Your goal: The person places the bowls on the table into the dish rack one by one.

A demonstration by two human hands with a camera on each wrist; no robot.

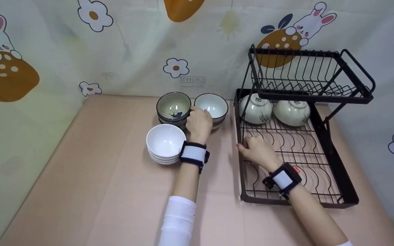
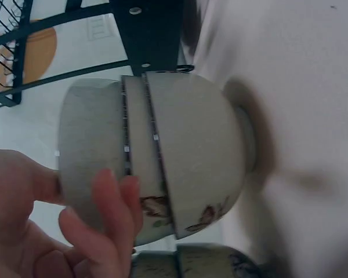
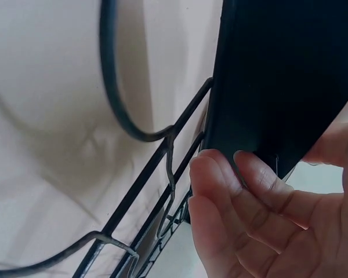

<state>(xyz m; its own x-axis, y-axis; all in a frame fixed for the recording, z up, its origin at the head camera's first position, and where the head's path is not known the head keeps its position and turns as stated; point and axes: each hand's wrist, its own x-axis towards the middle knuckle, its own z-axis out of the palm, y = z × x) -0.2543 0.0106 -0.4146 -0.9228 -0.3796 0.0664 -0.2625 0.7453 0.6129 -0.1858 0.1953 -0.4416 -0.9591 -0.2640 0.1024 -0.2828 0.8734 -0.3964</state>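
That bowl (image 1: 217,104) at the left hand (image 1: 199,124) looks like glazed ceramic to me, so I'd expect it to be stiff, with some weight for its size, slick along the curved wall and apt to chip if knocked. It is the top one of a small pile at the back of the surface (image 1: 121,191), between the grey-green bowls (image 1: 173,102) and the black rack (image 1: 340,171), with the white bowls (image 1: 164,140) nearer the person and to the left. The sound place to hold it, I'd say, is the rim, thumb inside and the rest against the outer wall; the rounded side gives little purchase, and the lower bowls (image 2: 203,150) nest so close that a deep pinch could catch a second rim. The left hand has it much that way: its fingers (image 2: 113,202) are bent against the outside, the thumb reaches over the lip, and the gap between them is narrowed to about the wall. Whether the bowl is clear of the pile I can't tell. The right hand (image 1: 262,152) is curled round the rack's left edge, its thumb on the outer side. As for looks, the bowl is rounded and deep, pale bluish white within, with a thin dark line round its lip; brownish floral marks show on the ones beneath.
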